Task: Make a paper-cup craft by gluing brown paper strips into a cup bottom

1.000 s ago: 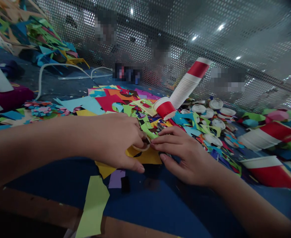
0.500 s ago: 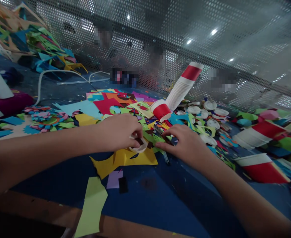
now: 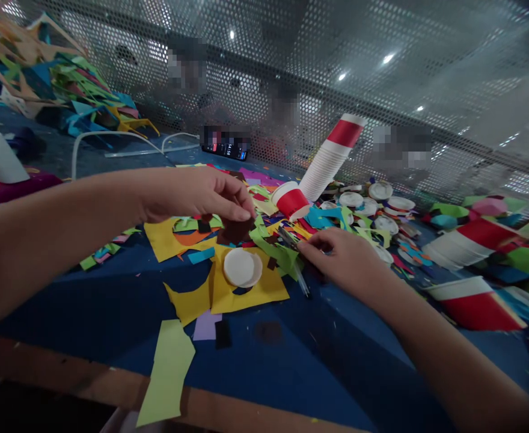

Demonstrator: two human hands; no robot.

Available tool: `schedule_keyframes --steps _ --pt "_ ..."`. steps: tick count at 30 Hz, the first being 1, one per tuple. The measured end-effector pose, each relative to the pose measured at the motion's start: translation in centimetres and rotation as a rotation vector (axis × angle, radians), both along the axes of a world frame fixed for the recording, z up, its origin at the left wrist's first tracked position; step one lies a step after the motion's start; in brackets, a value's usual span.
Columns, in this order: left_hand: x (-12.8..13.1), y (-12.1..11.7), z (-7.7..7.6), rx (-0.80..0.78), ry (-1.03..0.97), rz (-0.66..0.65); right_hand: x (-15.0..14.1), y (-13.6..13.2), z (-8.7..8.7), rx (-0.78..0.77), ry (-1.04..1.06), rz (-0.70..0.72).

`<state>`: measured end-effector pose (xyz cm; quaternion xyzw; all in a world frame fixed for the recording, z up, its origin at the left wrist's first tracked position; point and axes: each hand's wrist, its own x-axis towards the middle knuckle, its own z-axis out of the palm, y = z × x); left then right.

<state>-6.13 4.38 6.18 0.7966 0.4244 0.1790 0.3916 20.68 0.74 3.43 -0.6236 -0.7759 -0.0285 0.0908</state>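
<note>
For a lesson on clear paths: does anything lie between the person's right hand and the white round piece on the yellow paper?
Yes: a green strip and a small brown scrap lie between the right hand and the white round piece.

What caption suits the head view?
Left hand holding brown paper, right hand beside colourful scraps, white round piece on yellow paper.

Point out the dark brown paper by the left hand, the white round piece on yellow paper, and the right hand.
Dark brown paper (image 3: 234, 233), head view, its middle.
White round piece (image 3: 240, 267), head view, its upper face.
Right hand (image 3: 342, 257), head view, back of hand.
</note>
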Motion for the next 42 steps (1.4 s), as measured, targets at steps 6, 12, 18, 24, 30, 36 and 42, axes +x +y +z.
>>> schedule_keyframes --steps 6,12,18,24,30,36,42 --pt "-1.4 1.9 -0.7 0.255 0.498 0.068 0.4 0.0 0.3 -0.097 0.001 0.025" --pt "0.2 2.4 -3.2 0.37 0.529 0.118 0.5 0.3 0.4 -0.13 0.069 -0.055" --pt "0.1 2.4 -3.0 0.303 0.458 0.148 0.7 0.6 0.2 -0.138 0.115 -0.075" --pt "-0.5 2.2 -1.9 0.134 0.02 0.189 1.2 1.2 -0.6 -0.124 0.153 -0.066" --pt "0.2 1.5 -1.3 0.062 -0.097 0.211 1.5 1.6 -0.7 -0.199 0.219 -0.092" --pt "0.8 0.2 -0.7 -0.123 -0.022 0.172 1.3 1.1 -0.1 -0.163 0.231 -0.096" --pt "1.8 -0.8 -0.8 -0.105 0.005 0.139 1.3 1.3 -0.7 -0.199 0.345 -0.044"
